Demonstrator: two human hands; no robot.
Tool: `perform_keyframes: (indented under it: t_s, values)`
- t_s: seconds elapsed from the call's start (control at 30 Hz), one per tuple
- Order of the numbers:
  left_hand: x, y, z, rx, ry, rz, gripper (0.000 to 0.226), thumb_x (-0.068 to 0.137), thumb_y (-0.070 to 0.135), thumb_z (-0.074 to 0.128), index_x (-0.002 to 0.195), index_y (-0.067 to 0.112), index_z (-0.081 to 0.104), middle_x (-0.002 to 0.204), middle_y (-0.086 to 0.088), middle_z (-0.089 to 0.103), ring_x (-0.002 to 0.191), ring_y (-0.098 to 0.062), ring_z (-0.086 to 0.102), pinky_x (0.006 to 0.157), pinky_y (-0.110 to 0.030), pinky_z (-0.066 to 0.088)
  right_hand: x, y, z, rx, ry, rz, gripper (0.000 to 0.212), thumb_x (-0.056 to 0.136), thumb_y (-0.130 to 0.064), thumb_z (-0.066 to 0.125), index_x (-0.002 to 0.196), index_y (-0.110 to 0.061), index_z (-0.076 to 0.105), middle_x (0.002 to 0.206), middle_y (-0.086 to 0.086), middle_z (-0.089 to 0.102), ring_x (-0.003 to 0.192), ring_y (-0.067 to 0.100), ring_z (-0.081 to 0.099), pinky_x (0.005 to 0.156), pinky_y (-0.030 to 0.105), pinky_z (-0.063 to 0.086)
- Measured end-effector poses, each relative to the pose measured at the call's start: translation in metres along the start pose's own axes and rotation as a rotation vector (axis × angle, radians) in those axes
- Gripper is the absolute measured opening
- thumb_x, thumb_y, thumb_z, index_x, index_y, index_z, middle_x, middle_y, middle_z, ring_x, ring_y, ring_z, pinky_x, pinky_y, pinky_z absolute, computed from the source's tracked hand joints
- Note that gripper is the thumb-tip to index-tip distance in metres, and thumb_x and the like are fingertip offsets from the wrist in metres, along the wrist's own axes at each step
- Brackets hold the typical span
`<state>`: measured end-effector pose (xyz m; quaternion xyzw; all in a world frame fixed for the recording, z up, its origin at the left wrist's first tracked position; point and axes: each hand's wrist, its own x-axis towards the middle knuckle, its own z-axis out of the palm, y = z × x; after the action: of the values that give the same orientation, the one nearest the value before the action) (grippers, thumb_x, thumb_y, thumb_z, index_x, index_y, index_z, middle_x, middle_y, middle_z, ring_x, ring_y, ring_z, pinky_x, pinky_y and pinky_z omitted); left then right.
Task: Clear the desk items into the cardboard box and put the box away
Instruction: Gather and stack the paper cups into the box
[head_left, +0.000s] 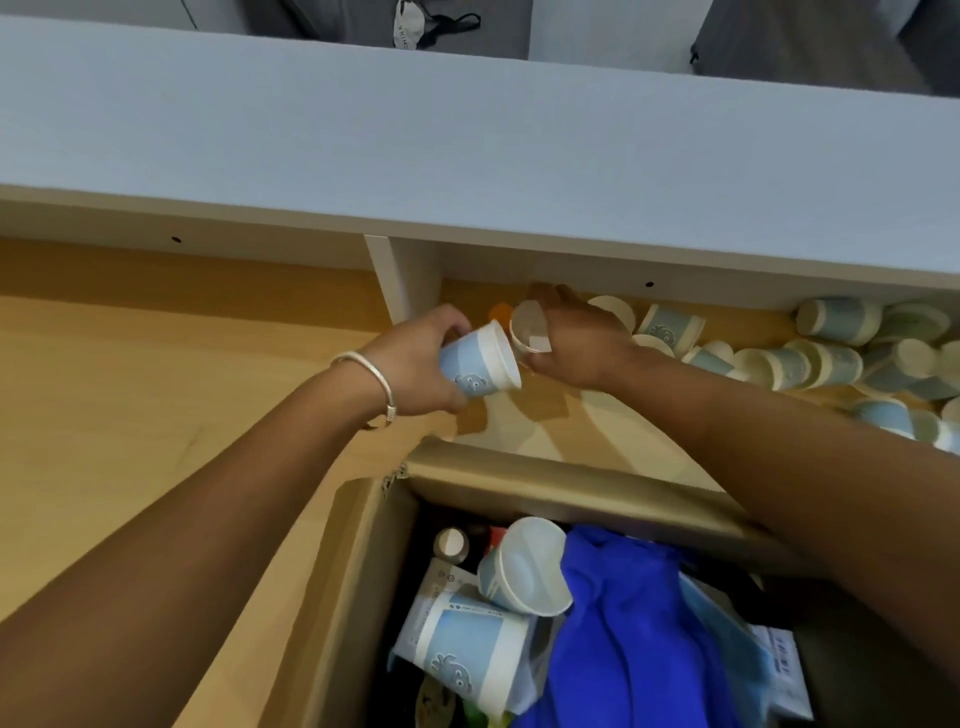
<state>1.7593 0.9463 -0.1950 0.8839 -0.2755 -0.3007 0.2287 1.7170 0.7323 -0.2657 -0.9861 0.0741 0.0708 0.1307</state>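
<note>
The cardboard box (363, 545) sits open at the near edge of the desk (156, 389), already stuffed: two paper cups (524, 569), a blue cloth (634, 623), some packets and a small bottle that's hard to make out. Left hand (415, 364) is wrapped around a blue-and-white cup (480, 358) tipped on its side. Right hand (576, 338) grips another cup (530, 327), mouth facing the camera. A heap of loose cups (810, 358) lies to the right under the white shelf (467, 156), partly cut off at the edge.
</note>
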Motion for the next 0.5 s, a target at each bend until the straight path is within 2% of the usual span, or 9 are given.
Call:
perform_keyframes:
  t_s: [0.07, 0.13, 0.3, 0.37, 0.5]
  values:
    - [-0.013, 0.016, -0.006, -0.021, 0.062, 0.039, 0.074, 0.067, 0.017, 0.083, 0.129, 0.026, 0.043, 0.110, 0.004, 0.053, 0.095, -0.017, 0.057, 0.074, -0.029, 0.054, -0.026, -0.002, -0.023, 0.019, 0.039, -0.021, 0.078, 0.078, -0.047, 0.067, 0.142, -0.026, 0.028, 0.135, 0.004, 0.045, 0.104, 0.028, 0.059, 0.070, 0.032, 0.048]
    - [-0.029, 0.034, -0.012, -0.044, 0.132, 0.089, 0.073, 0.067, 0.019, 0.083, 0.129, 0.025, 0.044, 0.109, 0.006, 0.053, 0.093, -0.013, 0.057, 0.070, -0.023, 0.053, -0.057, -0.004, -0.045, 0.032, 0.082, -0.046, 0.075, 0.079, -0.049, 0.067, 0.141, -0.028, 0.031, 0.137, 0.004, 0.043, 0.108, 0.029, 0.057, 0.077, 0.037, 0.050]
    - [-0.092, 0.071, -0.012, -0.085, 0.209, 0.178, 0.063, 0.070, 0.023, 0.082, 0.123, 0.030, 0.048, 0.100, 0.019, 0.055, 0.089, 0.003, 0.059, 0.060, -0.012, 0.051, -0.142, -0.001, -0.094, 0.049, 0.187, -0.101, 0.075, 0.079, -0.049, 0.068, 0.142, -0.029, 0.034, 0.141, -0.003, 0.038, 0.113, 0.023, 0.054, 0.079, 0.034, 0.046]
    - [-0.119, 0.081, -0.003, -0.109, 0.225, 0.199, 0.060, 0.070, 0.020, 0.082, 0.120, 0.030, 0.050, 0.099, 0.019, 0.058, 0.089, 0.008, 0.060, 0.063, -0.010, 0.052, -0.173, 0.002, -0.110, 0.071, 0.223, -0.114, 0.076, 0.078, -0.048, 0.067, 0.143, -0.029, 0.032, 0.143, -0.005, 0.036, 0.115, 0.024, 0.053, 0.083, 0.036, 0.047]
    - [-0.164, 0.091, 0.019, -0.126, 0.175, 0.216, 0.059, 0.068, 0.021, 0.084, 0.119, 0.030, 0.054, 0.105, 0.011, 0.065, 0.092, 0.001, 0.063, 0.075, -0.025, 0.057, -0.233, 0.009, -0.129, 0.103, 0.292, -0.146, 0.078, 0.079, -0.048, 0.066, 0.145, -0.028, 0.031, 0.143, -0.004, 0.036, 0.116, 0.021, 0.050, 0.086, 0.041, 0.049]
